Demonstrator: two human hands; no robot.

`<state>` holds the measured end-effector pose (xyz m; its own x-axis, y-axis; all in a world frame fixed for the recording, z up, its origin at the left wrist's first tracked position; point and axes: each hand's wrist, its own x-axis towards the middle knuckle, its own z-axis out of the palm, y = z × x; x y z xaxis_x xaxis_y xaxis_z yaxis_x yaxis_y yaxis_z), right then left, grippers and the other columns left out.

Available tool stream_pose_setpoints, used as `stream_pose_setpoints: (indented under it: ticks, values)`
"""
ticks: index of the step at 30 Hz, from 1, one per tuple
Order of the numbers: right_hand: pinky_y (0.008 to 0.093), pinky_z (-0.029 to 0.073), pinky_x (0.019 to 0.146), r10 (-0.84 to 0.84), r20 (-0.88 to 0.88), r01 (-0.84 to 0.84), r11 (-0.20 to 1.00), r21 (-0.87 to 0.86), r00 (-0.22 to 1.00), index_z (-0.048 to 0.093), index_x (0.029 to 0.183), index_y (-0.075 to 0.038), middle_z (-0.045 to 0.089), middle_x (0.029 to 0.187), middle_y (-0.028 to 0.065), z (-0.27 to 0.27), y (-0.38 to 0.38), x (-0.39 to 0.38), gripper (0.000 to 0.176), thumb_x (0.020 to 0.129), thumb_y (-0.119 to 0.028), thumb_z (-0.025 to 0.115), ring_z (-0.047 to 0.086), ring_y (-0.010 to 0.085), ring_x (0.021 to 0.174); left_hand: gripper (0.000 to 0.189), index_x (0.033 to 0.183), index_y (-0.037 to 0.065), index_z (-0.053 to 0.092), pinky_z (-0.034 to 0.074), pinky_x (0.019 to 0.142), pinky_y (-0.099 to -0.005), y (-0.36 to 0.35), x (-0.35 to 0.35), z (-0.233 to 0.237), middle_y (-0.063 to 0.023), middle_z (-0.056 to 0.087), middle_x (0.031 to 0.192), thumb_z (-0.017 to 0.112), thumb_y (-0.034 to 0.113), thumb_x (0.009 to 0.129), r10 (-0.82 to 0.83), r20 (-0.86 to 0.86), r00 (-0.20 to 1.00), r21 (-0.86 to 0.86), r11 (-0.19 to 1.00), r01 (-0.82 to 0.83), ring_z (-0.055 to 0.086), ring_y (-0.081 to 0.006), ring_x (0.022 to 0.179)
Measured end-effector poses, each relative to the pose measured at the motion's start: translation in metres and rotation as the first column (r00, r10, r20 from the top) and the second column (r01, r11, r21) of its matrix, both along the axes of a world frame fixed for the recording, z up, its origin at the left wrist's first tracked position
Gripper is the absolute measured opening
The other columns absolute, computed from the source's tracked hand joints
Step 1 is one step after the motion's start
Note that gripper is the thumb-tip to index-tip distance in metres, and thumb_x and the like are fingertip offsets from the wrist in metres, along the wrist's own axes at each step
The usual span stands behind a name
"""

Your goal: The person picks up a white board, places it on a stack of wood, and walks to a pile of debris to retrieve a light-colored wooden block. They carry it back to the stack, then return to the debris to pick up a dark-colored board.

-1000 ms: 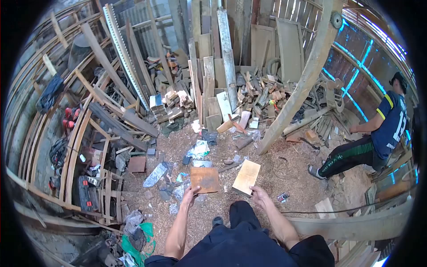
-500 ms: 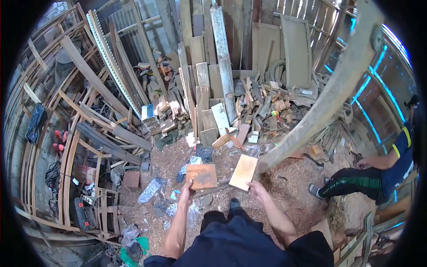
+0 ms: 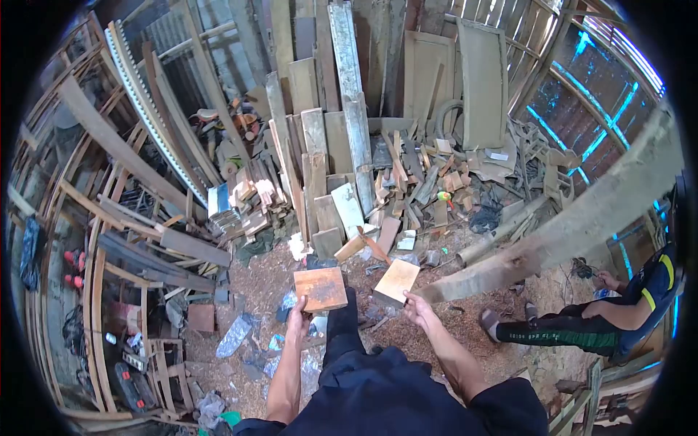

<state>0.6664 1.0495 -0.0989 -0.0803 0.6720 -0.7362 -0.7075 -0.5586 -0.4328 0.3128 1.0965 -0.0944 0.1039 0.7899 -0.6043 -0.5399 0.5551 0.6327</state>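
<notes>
My left hand [image 3: 297,318] grips a reddish-brown wood block [image 3: 321,288] by its near left corner; the top face has a dark stain. In my right hand [image 3: 417,308] is a paler wood block [image 3: 398,280], pinched at its near right corner, with a darker near edge. Both blocks are held apart from each other, in front of my body above the littered floor. My fingers are partly hidden beneath the blocks.
A long thick plank [image 3: 552,232] slants in from the right. Scrap wood [image 3: 429,174] is heaped ahead, and boards [image 3: 356,131] lean on the wall. Another person [image 3: 618,312] sits at the right. Wooden racks [image 3: 94,312] line the left. Plastic wrap [image 3: 234,336] lies on sawdust.
My leg has come forward beneath the left block, and the view has shifted. Both blocks tilt more, showing their near edges. The other person's legs and arm have moved slightly.
</notes>
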Motion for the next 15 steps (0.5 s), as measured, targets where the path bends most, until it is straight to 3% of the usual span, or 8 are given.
stream_pose_setpoints:
  ticks: [2,5,8,9,12,15]
  values:
    - [0.0331,0.039,0.083,-0.063,0.024,0.063,0.998,-0.001,0.998,0.048,0.104,-0.005,0.057,0.098,0.0091,-0.010,0.032,0.000,0.037,0.074,-0.022,0.060,0.052,0.0201,0.092,0.037,0.109,0.008,0.048,0.036,0.085,-0.0349,0.046,0.003,-0.010,-0.0069,0.053,0.105,0.050,0.033,0.081,-0.021,-0.069,0.997,-0.016,1.000,0.020,0.050,-0.0188,0.096]
    - [0.0331,0.037,0.085,-0.089,0.053,0.090,0.996,-0.015,0.995,0.048,0.105,-0.005,0.056,0.100,0.0098,-0.035,0.104,0.003,0.037,0.074,-0.020,0.060,0.050,0.0203,0.096,0.037,0.111,0.010,0.048,0.037,0.081,-0.0305,0.137,0.004,-0.037,-0.0038,0.055,0.101,0.050,0.033,0.082,-0.105,0.015,0.994,0.012,0.994,0.104,0.050,-0.0161,0.092]
    - [0.0337,0.036,0.088,-0.140,0.167,0.158,0.982,-0.106,0.976,0.047,0.107,-0.004,0.054,0.103,0.0095,-0.033,0.159,0.002,0.037,0.075,-0.017,0.059,0.047,0.0210,0.101,0.040,0.114,0.008,0.045,0.038,0.080,-0.0280,0.215,-0.003,-0.045,-0.0039,0.054,0.104,0.049,0.031,0.082,-0.201,-0.108,0.974,0.025,0.979,0.205,0.050,-0.0151,0.094]
    - [0.0337,0.036,0.088,-0.122,0.186,0.147,0.981,-0.129,0.975,0.047,0.107,-0.004,0.054,0.103,0.0095,-0.024,0.177,0.000,0.037,0.075,-0.017,0.059,0.047,0.0210,0.101,0.039,0.115,0.007,0.045,0.037,0.082,-0.0287,0.236,-0.002,-0.039,-0.0039,0.054,0.104,0.048,0.029,0.083,-0.184,-0.042,0.982,0.083,0.979,0.187,0.050,-0.0156,0.094]
    - [0.0348,0.036,0.088,-0.150,0.099,0.158,0.984,-0.079,0.984,0.046,0.108,-0.003,0.053,0.104,0.0094,-0.035,0.232,-0.007,0.037,0.076,-0.014,0.058,0.047,0.0212,0.101,0.038,0.114,0.006,0.045,0.037,0.083,-0.0302,0.291,-0.005,-0.027,-0.0031,0.053,0.104,0.048,0.027,0.084,-0.196,-0.114,0.974,0.041,0.979,0.202,0.050,-0.0160,0.095]
    - [0.0401,0.043,0.081,-0.005,0.121,0.014,0.997,-0.076,0.993,0.043,0.112,-0.004,0.051,0.106,0.0081,-0.050,0.264,-0.003,0.036,0.078,-0.011,0.054,0.048,0.0216,0.100,0.038,0.116,0.005,0.043,0.037,0.084,-0.0308,0.328,-0.006,-0.048,-0.0039,0.053,0.105,0.048,0.024,0.083,-0.232,-0.115,0.966,0.014,0.972,0.236,0.049,-0.0159,0.096]
